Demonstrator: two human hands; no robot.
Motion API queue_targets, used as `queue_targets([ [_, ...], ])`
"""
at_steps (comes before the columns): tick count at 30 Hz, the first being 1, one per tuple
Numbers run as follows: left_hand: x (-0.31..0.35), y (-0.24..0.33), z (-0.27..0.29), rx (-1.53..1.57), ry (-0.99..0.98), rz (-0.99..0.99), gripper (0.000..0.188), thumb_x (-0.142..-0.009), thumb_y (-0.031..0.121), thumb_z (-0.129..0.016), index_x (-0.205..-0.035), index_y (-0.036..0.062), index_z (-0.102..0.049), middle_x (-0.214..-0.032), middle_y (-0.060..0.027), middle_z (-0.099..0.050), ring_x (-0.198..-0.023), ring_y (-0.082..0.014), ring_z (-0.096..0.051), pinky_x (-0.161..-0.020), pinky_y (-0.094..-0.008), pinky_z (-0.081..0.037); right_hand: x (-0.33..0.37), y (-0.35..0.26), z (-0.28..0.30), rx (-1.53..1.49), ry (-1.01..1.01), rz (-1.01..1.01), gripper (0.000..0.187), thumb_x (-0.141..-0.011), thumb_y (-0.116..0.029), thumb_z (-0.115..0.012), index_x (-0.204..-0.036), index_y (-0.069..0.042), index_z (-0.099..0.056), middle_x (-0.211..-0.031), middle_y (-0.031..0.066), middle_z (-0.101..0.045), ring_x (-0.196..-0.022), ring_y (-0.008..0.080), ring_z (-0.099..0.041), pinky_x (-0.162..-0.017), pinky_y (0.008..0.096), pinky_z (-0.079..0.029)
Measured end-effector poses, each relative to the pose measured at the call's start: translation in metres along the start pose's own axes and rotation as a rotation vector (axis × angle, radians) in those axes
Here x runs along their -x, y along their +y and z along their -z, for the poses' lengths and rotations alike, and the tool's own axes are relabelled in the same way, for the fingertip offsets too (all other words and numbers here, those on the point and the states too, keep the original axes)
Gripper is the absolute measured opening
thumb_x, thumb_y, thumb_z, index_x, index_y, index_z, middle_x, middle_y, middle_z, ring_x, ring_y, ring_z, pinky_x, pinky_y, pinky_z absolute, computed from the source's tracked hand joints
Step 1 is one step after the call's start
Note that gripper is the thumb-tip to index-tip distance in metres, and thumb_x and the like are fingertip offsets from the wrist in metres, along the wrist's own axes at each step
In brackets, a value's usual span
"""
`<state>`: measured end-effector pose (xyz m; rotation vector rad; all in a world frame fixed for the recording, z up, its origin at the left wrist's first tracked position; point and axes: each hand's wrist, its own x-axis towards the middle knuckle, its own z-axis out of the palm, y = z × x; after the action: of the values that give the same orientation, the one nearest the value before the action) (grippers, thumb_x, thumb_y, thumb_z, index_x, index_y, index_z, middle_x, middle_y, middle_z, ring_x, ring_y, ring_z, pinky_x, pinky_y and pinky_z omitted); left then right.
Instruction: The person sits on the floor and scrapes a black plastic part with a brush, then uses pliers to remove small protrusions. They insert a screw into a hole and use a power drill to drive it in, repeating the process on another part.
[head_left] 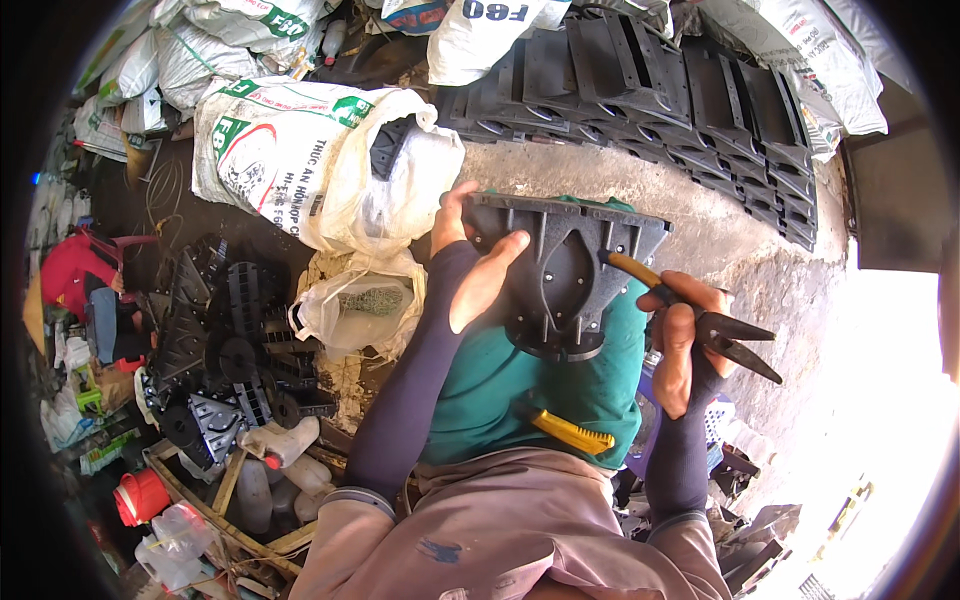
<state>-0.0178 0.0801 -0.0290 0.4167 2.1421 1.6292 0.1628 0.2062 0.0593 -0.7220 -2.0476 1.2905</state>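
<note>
My left hand [485,265] grips the left edge of a black moulded plastic part [570,275], its thumb lying over the face. This part is tilted above my green-covered lap and has raised ribs and a pointed oval shape in its middle. In my right hand [690,325] is a pair of pliers [738,342], held reversed. Its dark jaws stand apart and point right, while the tip of a yellow handle meets the part's upper right face. A yellow utility knife [570,432] lies across my lap.
Beyond my hands are stacked black plastic parts [620,85] and an open white sack [270,160]. A smaller bag [360,305] stands near my left arm. More black pieces [235,350] and a wooden crate [215,515] holding bottles lie left. Another person [85,285] is at far left.
</note>
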Motion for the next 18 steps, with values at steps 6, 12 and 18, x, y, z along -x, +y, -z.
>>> queue_targets([
  [6, 0.003, -0.005, 0.007, -0.153, -0.003, -0.102, 0.081, -0.079, 0.011, -0.075, -0.148, 0.011, -0.031, -0.115, -0.0114, -0.054, -0.105, -0.0176, -0.053, -0.084, -0.0314, -0.048, -0.008, -0.008, -0.02, 0.002, -0.136, 0.015, 0.049, -0.096, -0.045, -0.054, -0.116, 0.0, -0.056, -0.081, 0.0087, -0.067, -0.056, 0.0055, -0.046, -0.053, 0.0208, -0.039],
  [12, 0.009, 0.004, 0.015, -0.092, -0.021, -0.012, 0.085, -0.076, 0.016, -0.078, -0.147, 0.0113, -0.033, -0.116, -0.0114, -0.051, -0.099, -0.0177, -0.049, -0.086, -0.0321, -0.046, -0.013, -0.006, -0.036, 0.06, -0.172, 0.029, 0.046, -0.096, -0.041, -0.055, -0.116, 0.0, -0.056, -0.083, 0.0091, -0.067, -0.057, 0.0058, -0.047, -0.054, 0.0216, -0.04],
  [18, 0.022, 0.006, 0.01, -0.154, 0.059, -0.154, 0.085, -0.076, 0.02, -0.077, -0.147, 0.0113, -0.032, -0.117, -0.0132, -0.049, -0.098, -0.0215, -0.05, -0.089, -0.0351, -0.045, -0.013, -0.01, -0.039, 0.006, -0.161, 0.012, 0.049, -0.095, -0.044, -0.055, -0.115, 0.001, -0.056, -0.082, 0.0097, -0.067, -0.056, 0.0059, -0.047, -0.053, 0.0218, -0.04],
])
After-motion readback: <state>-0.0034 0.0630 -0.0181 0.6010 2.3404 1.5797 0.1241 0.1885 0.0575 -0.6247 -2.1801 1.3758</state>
